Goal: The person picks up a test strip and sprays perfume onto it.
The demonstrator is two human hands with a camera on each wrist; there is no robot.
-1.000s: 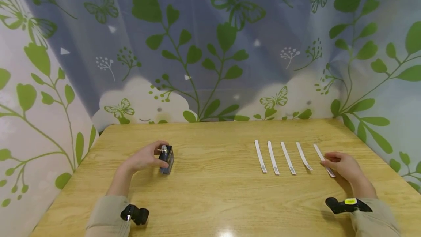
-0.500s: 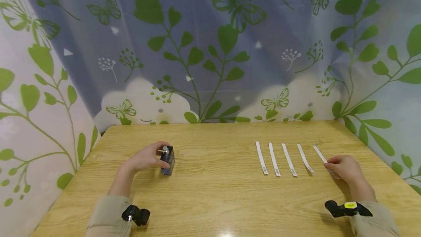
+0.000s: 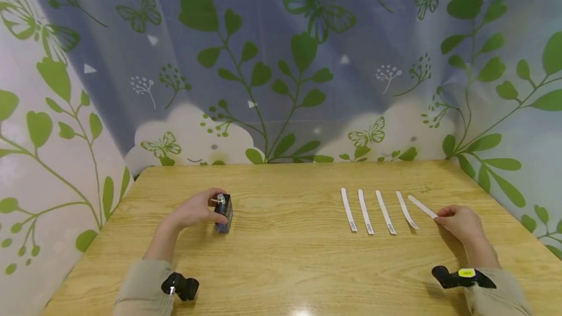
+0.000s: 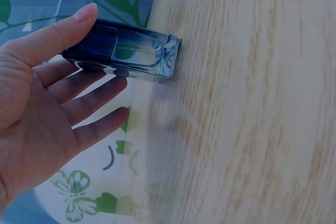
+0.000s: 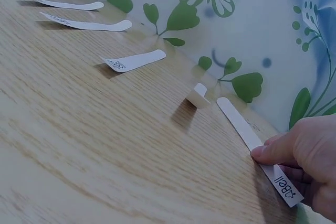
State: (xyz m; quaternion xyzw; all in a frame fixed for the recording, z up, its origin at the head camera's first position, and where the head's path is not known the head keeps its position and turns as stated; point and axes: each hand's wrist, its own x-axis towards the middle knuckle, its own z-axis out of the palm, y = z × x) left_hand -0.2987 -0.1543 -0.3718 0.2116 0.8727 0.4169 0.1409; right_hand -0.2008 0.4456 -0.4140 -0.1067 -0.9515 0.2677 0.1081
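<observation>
A dark blue glass perfume bottle [image 3: 225, 218] with a silver spray top stands upright at the left of the wooden table. My left hand [image 3: 193, 212] holds it between thumb and fingers; in the left wrist view the bottle [image 4: 131, 48] has a clear base, and the lower fingers hang off it. At the right, my right hand [image 3: 464, 225] pinches a white paper test strip [image 3: 422, 206] between thumb and fingers. That strip [image 5: 242, 128] bears the printed word "Bell" near its end in the right wrist view. Its far tip lies on or just above the table; I cannot tell which.
Several more white test strips [image 3: 368, 211] lie in a row left of the right hand, their printed ends toward me. One curled strip [image 5: 197, 97] bends up from the wood. A patterned curtain [image 3: 281, 62] hangs behind the wooden table [image 3: 281, 252].
The rightmost strip has been taken into the right hand's pinch, and its far end has swung to the left. The left hand and bottle have stayed in place.
</observation>
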